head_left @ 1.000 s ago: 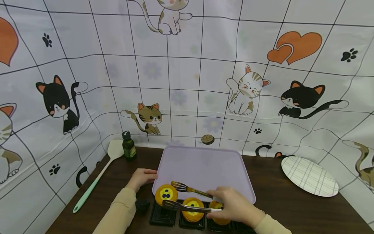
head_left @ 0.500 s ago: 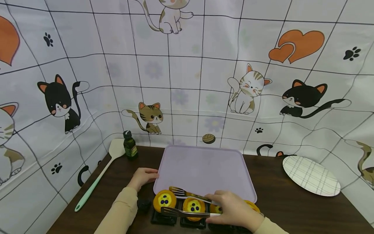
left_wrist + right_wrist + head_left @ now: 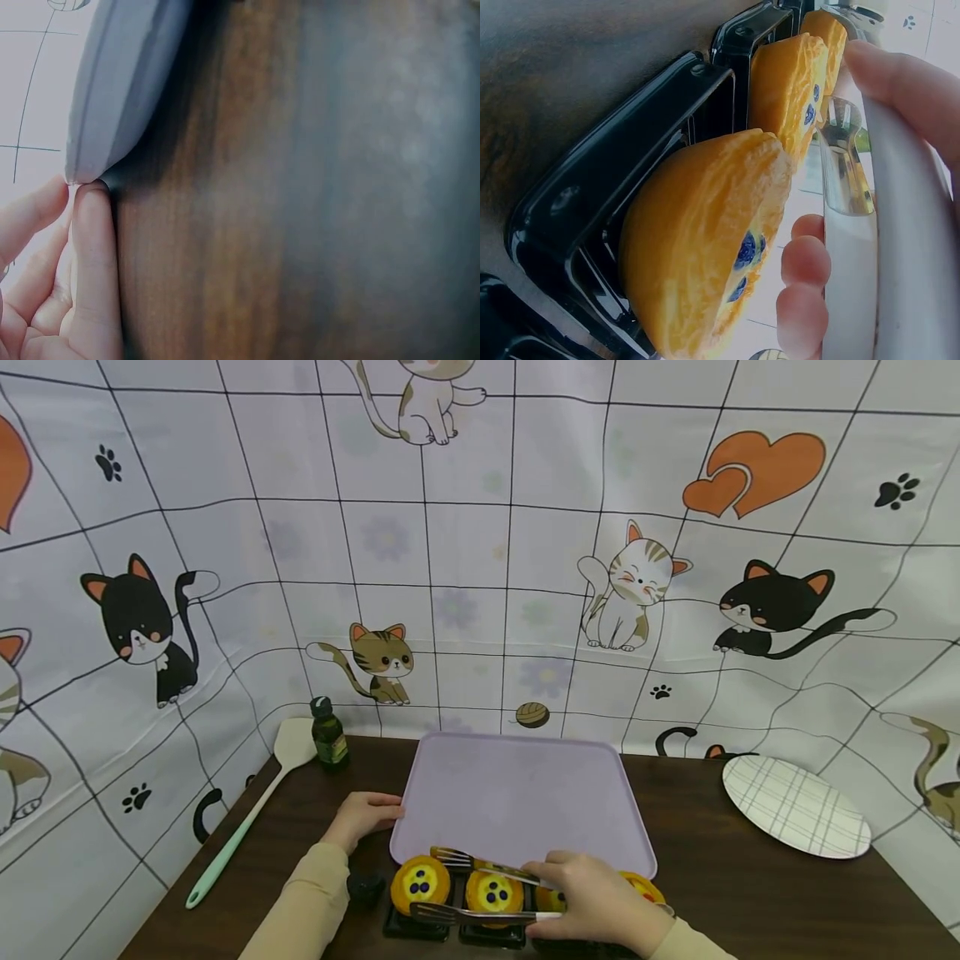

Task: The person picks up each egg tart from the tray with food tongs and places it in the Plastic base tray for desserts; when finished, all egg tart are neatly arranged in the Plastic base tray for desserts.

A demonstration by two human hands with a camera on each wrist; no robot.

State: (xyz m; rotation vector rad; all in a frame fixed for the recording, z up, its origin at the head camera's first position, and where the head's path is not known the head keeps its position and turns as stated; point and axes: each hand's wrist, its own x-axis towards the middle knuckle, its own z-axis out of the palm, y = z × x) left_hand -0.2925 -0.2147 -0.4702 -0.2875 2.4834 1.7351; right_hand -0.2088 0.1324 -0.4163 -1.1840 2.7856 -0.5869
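Observation:
My left hand (image 3: 365, 818) pinches the left rim of a lilac tray (image 3: 517, 793); in the left wrist view, fingertips (image 3: 91, 196) meet at the tray's edge. My right hand (image 3: 588, 893) holds tongs (image 3: 480, 917) with white handles and fork-like metal ends. The tongs' ends lie on either side of the leftmost round tart (image 3: 420, 885), golden with a yellow top and dark blue berries. That tart sits over the left cup of a black baking mould (image 3: 416, 929). Beside it are a second berry tart (image 3: 494, 891) and a third tart (image 3: 551, 897), partly hidden by my right hand.
Another tart (image 3: 639, 885) shows behind my right hand. To the left lie a spatula (image 3: 240, 835) with a green handle, a dark green bottle (image 3: 329, 735) and a small black object (image 3: 366, 889). A white checked oval plate (image 3: 797, 806) leans at the right against the cat-print wall covering.
The leftmost tart and the tongs have moved down and toward me, over the left mould cup. A tart at the right has come into view behind my right hand. My left hand stays put.

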